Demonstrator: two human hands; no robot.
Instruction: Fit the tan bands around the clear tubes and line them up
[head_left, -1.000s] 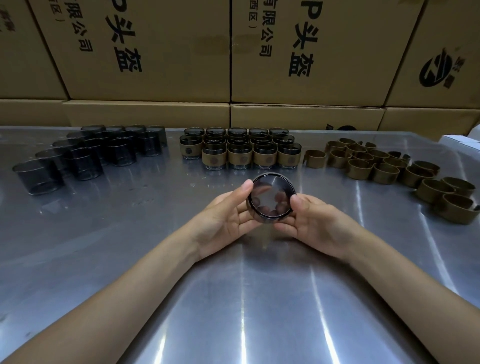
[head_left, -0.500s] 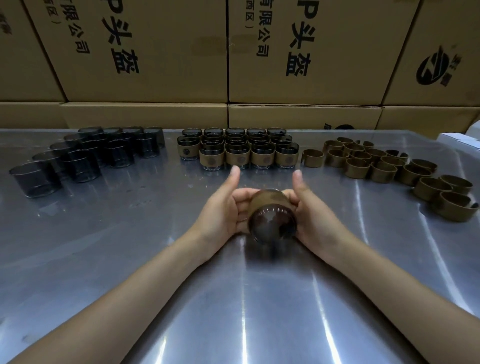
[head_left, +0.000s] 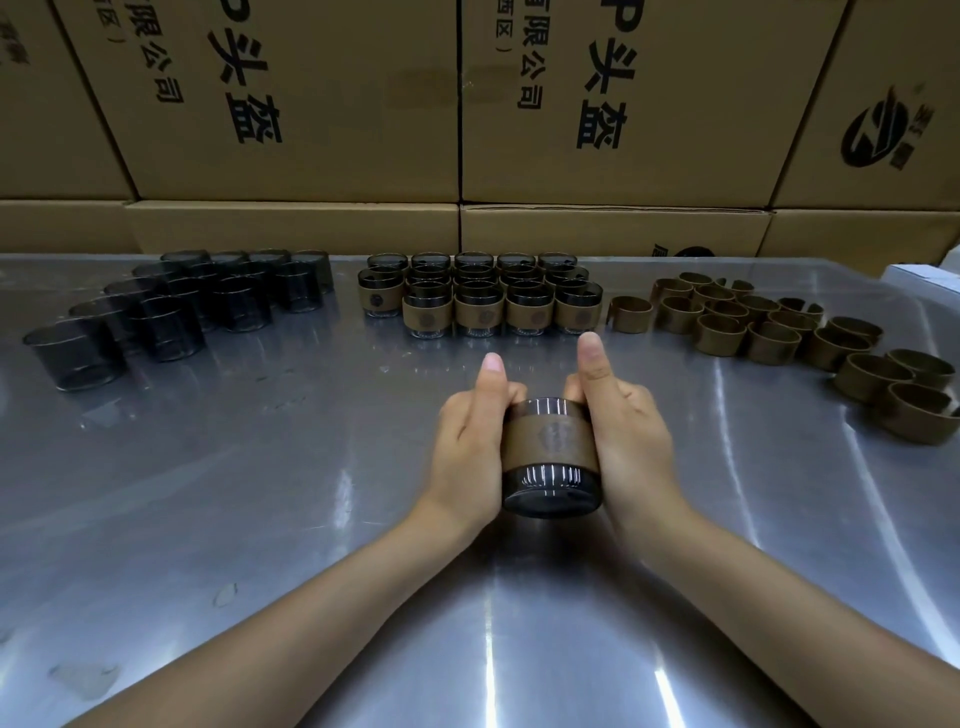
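Note:
I hold one smoky clear tube (head_left: 550, 486) between both hands at the middle of the metal table (head_left: 260, 493). A tan band (head_left: 548, 441) with a dark round mark wraps its middle. My left hand (head_left: 470, 441) grips its left side and my right hand (head_left: 621, 431) grips its right side, both thumbs pointing up and away from me. Bare clear tubes (head_left: 171, 306) stand in a group at the back left. Banded tubes (head_left: 480, 296) stand in rows at the back centre. Loose tan bands (head_left: 769, 327) lie at the back right.
Stacked cardboard boxes (head_left: 467, 104) with black print form a wall along the table's far edge. A white box corner (head_left: 930, 278) shows at the far right. The shiny table top reflects strip lights.
The tube has turned from facing me open-end-on to showing its banded side, with its dark end toward me. Both hands shifted to grip its sides, thumbs raised.

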